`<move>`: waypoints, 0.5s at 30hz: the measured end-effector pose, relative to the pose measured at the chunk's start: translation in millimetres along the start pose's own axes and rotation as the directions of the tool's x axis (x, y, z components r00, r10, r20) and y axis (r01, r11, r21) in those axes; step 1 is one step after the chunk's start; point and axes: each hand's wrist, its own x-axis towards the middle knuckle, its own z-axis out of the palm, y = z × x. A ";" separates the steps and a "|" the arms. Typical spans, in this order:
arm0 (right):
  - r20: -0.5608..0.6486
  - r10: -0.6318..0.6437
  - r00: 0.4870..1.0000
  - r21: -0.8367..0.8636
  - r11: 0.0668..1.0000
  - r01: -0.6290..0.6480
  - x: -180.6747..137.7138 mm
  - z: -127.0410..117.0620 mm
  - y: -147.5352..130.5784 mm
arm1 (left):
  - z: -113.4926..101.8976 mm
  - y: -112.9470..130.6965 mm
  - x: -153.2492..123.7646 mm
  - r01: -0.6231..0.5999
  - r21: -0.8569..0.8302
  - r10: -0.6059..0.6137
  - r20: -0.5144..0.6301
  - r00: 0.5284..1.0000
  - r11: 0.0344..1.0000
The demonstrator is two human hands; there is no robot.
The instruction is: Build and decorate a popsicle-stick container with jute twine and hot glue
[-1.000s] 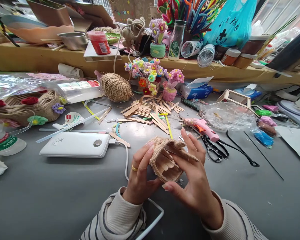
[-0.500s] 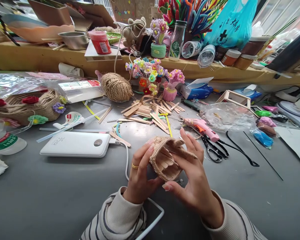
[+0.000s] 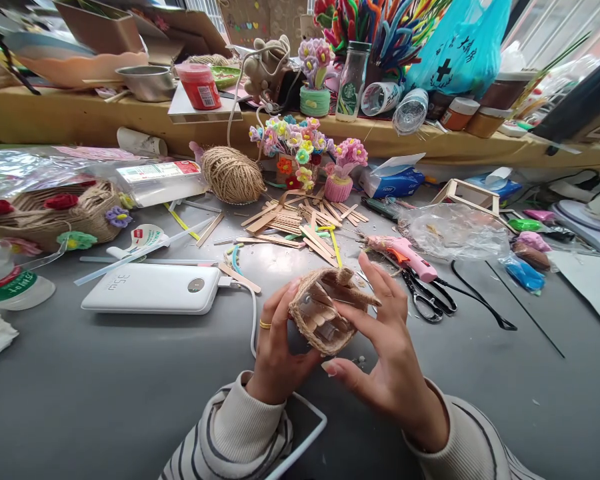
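Note:
A small twine-wrapped box, lined inside with craft sticks, is tilted so that its opening faces me. My left hand is closed around its left side, fingers behind and thumb below. With fingers spread, my right hand touches the box; its index finger reaches over the opening and its thumb stands apart. A pointed, twine-covered piece juts from the upper right rim. Craft sticks lie heaped beyond the hands. The far side of the box is hidden.
A white power bank with a cable lies left. To the right are a pink glue gun and black scissors. Behind stand a twine ball and pipe-cleaner flowers. A flower-trimmed twine basket sits far left.
The box has shifted slightly left and turned so that more of its inside shows. Both hands stay at it, the right fingers still spread.

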 end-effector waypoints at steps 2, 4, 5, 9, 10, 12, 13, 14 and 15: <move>0.000 0.005 1.000 -0.010 1.000 -0.005 0.6 0.0 -0.7 | 0.3 0.0 0.0 0.011 -0.004 -0.011 -0.001 1.000 1.000; 0.008 0.008 1.000 -0.015 1.000 -0.008 1.1 0.0 -1.4 | 0.7 -0.2 0.1 0.014 -0.004 -0.014 -0.002 1.000 1.000; 0.013 0.010 1.000 -0.016 1.000 -0.010 1.2 0.2 -1.7 | 0.8 -0.3 0.1 0.012 -0.001 -0.012 -0.003 1.000 1.000; 0.026 0.013 1.000 -0.021 1.000 -0.013 1.7 0.8 -2.4 | 0.9 -1.1 0.6 0.013 0.003 -0.013 -0.006 1.000 1.000; 0.026 0.016 1.000 -0.020 1.000 -0.016 2.2 0.9 -2.3 | 0.9 -1.2 0.7 0.012 0.000 -0.012 -0.008 1.000 1.000; 0.030 0.024 0.999 -0.020 1.000 -0.023 3.8 0.9 -2.0 | 1.0 -1.3 0.4 0.022 -0.001 -0.022 -0.004 1.000 1.000; 0.032 0.028 0.999 -0.023 0.999 -0.027 5.0 0.8 -1.9 | 1.1 -1.3 0.1 0.034 -0.001 -0.034 0.002 0.999 0.999; 0.035 0.032 0.999 -0.029 0.999 -0.031 6.4 0.5 -1.7 | 1.3 -1.2 -0.2 0.046 0.000 -0.046 0.010 0.999 0.999; 0.043 0.039 0.998 -0.035 0.999 -0.038 7.8 0.1 -1.6 | 1.4 -1.1 -0.5 0.056 0.004 -0.056 0.017 0.998 0.998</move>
